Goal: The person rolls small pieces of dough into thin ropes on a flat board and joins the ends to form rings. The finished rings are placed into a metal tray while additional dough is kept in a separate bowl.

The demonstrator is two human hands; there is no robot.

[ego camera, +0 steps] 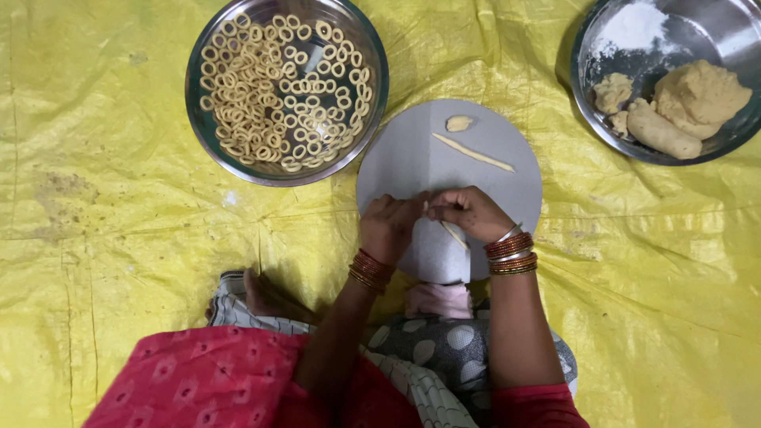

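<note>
My left hand (390,224) and my right hand (469,212) meet fingertip to fingertip over the near part of a round grey board (412,150). Together they pinch a thin strip of pale dough (454,233) whose end hangs below the right fingers. On the board beyond the hands lie a long thin dough rope (474,152) and a small dough lump (458,123). Both wrists wear stacks of red and gold bangles.
A steel bowl (198,103) at the upper left holds many small dough rings. A steel plate (587,79) at the upper right carries dough lumps, a dough log and white flour. A yellow plastic sheet (103,198) covers the floor. My bare foot (265,295) rests near the board.
</note>
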